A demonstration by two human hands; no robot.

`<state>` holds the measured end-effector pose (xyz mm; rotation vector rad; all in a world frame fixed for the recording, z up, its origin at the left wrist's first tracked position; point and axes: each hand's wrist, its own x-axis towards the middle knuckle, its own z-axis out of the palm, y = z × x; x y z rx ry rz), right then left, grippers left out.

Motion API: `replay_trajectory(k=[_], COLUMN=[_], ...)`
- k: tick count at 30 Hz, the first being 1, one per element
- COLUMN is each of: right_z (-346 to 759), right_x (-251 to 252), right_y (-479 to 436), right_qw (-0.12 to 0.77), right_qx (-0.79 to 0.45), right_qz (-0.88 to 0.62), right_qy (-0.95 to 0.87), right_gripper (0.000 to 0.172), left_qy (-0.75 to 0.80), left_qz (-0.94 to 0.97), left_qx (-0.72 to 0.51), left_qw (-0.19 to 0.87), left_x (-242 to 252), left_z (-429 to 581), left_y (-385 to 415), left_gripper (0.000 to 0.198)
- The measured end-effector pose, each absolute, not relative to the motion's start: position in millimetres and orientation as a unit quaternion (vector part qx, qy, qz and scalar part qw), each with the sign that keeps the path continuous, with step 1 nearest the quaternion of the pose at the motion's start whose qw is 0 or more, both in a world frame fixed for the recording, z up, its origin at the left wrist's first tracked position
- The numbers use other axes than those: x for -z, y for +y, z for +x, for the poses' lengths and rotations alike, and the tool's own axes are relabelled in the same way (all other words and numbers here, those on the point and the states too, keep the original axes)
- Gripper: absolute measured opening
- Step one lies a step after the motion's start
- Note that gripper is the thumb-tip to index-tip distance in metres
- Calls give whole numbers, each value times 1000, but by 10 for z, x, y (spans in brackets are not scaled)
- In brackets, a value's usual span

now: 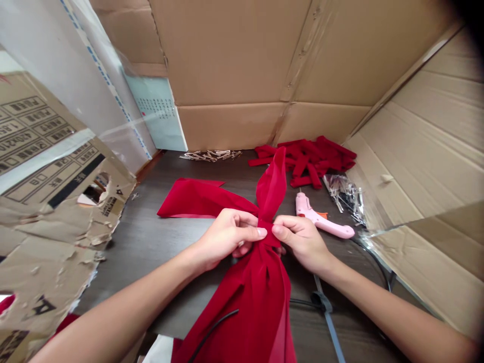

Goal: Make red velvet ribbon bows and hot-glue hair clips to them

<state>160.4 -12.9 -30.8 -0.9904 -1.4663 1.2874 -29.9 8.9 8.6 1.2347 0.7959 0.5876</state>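
Over the table [139,257], fingers [250,234] pinch gathered red fabric [260,282].

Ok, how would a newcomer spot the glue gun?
On the dark table, look just past the right hand, nearer than the heap of red strips. The glue gun lies there, beside the clear bag of silvery clips. Its pale pink body sets it apart from both.

Two hands, one left [229,237] and one right [300,237]; one gathered red fabric bow [260,297]; one pink glue gun [325,224]. Along the table's [139,247] back edge, one pile of metal clips [212,156] and one heap of red fabric strips [317,155], both too overlapped to count singly. Toward its right edge, one clear bag [345,194] of clips, number unclear.
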Motion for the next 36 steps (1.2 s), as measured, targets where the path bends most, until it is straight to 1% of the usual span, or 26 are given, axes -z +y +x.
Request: replay_trajectory(k=[5, 10, 15, 18, 24, 29, 33, 36], right_z=[1585, 1556, 1550, 1542, 1515, 1500, 1511, 1526], right_x=[326, 336, 360, 342, 232, 238, 282, 292], right_y=[-147, -150, -162, -179, -180, -176, -192, -195], right_qw=[483, 486, 481, 478, 477, 472, 491, 491], right_qx=[-562, -598, -582, -567, -478, -464, -456, -465], right_qz=[-384, -369, -379, -395, -447, -454, -440, -425], right_qy=[-550, -519, -535, -541, -587, -596, -599, -601], right_gripper=[46, 48, 46, 48, 54, 54, 54, 46], left_qy=[333, 320, 317, 318, 313, 320, 328, 345], left_qz=[552, 537, 511, 489, 433, 443, 471, 469], left_qx=[-263, -247, -229, -219, -228, -240, -270, -293], left_qw=[718, 740, 766, 782, 814, 802, 773, 758], left_x=[-79, -71, -81, -104, -119, -113, -107, -97], left_z=[-280, -279, -296, -291, -264, -252, -237, -238], left_y=[75, 87, 98, 91, 73, 60, 56, 67], left_gripper=[32, 31, 31, 31, 33, 34, 34, 33])
